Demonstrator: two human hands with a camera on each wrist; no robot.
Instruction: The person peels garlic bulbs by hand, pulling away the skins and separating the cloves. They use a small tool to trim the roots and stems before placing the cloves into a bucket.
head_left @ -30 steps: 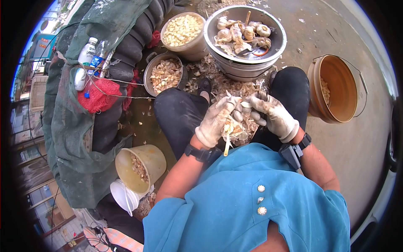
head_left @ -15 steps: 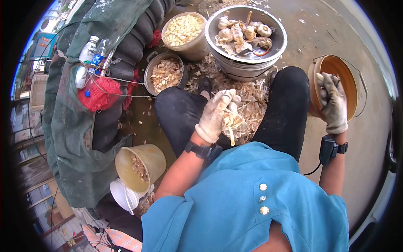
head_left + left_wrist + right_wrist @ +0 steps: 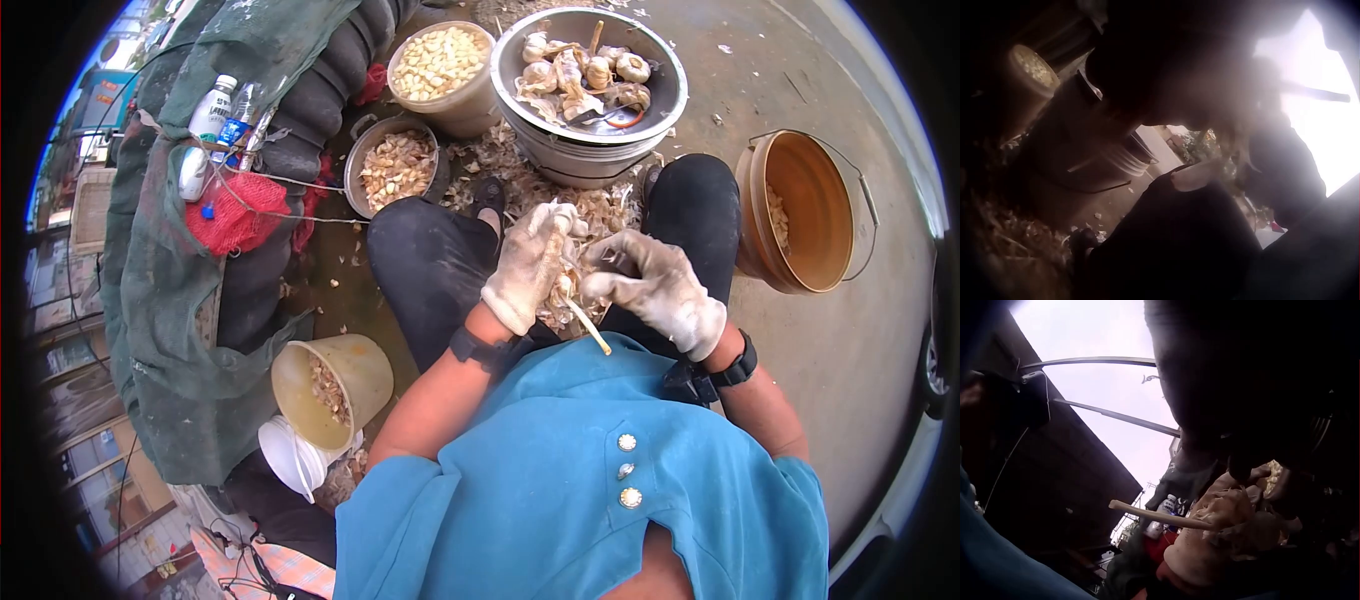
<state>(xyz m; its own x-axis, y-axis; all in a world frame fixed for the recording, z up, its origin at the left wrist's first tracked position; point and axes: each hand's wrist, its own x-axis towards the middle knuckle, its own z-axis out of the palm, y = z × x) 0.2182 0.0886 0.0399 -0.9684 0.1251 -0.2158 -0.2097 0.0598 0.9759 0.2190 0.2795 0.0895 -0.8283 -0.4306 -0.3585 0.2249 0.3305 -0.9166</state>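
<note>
In the head view my gloved left hand (image 3: 528, 265) grips a garlic bulb (image 3: 563, 290) above the lap, its long dry stalk (image 3: 590, 328) slanting down toward the blue top. My gloved right hand (image 3: 662, 290) is just right of the bulb, fingers bent and fingertips close by it; I cannot tell whether they pinch anything. The right wrist view shows the garlic bulb (image 3: 1229, 509) with torn papery skin and its pale stalk (image 3: 1154, 515) pointing left. Both hands are mostly dark shapes in the wrist views.
A metal basin (image 3: 672, 100) of whole garlic bulbs tops a stacked bucket ahead. Left of it stand a tub (image 3: 470, 118) of peeled cloves and a pot (image 3: 440, 180) of unpeeled ones. An orange bucket (image 3: 825, 220) with cloves is at right. Loose skins (image 3: 600, 207) cover the ground between the legs.
My right hand went from the bulb to the orange bucket carrying cloves, then came back beside the left hand. The stalk now points further to the right.
</note>
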